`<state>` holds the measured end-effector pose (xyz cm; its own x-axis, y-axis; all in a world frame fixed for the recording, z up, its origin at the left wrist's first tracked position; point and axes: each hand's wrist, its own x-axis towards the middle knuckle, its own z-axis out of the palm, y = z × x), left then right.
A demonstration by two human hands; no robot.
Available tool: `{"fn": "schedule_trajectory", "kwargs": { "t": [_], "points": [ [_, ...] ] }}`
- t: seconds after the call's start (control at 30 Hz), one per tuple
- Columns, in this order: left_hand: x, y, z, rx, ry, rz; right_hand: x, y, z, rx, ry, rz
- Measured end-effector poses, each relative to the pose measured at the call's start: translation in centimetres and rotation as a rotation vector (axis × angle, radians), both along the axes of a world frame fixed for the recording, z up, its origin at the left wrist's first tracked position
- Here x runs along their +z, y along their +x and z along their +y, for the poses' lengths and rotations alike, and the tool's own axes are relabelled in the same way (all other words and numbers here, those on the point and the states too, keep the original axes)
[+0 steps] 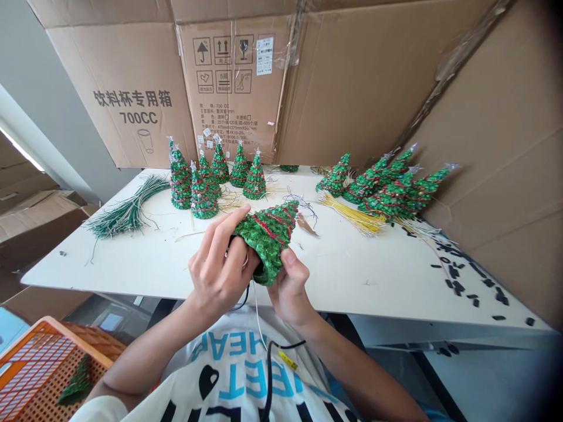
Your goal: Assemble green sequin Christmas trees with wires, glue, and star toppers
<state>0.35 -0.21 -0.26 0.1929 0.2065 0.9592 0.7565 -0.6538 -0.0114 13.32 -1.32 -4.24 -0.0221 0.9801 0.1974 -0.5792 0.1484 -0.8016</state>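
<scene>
A green tinsel cone tree (pixel 268 240) is held tilted above the desk (pixel 352 275) near its front edge, gripped by the curled left hand (pixel 217 275) (fingers (pixel 220 231) pressed together) and pinched at the side by the right hand (pixel 291 287).

You hold one green tinsel tree (pixel 268 240). Six more upright trees (pixel 255 180) stand upper centre-left, about five leaning trees (pixel 387 190) sit at right, and one crate tree (pixel 77 381) lies in the single orange crate (pixel 48 340) at lower left. You have one green wire bundle (pixel 127 214) at left and one yellow wire bundle (pixel 352 214) at right.
</scene>
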Motion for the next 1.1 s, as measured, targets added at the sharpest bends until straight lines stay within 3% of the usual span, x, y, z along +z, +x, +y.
{"fn": "schedule_trajectory", "kwargs": {
  "t": [0.23,0.53,0.83,1.1],
  "points": [
    [0.3,0.0,-0.2,-0.003,0.021,0.009,1.8,0.0,-0.3,0.011,-0.053,0.068],
    [0.7,-0.6,0.7,0.017,-0.105,0.036,4.5,1.1,-0.1,0.202,-0.253,0.164],
    [1.3,-1.0,0.7,-0.065,-0.175,0.067,4.9,2.4,0.7,0.384,-0.348,0.200],
    [3.0,-1.7,-1.1,-0.273,-0.533,-0.068,3.7,2.6,1.1,0.514,-0.460,0.177]
  ]
}}
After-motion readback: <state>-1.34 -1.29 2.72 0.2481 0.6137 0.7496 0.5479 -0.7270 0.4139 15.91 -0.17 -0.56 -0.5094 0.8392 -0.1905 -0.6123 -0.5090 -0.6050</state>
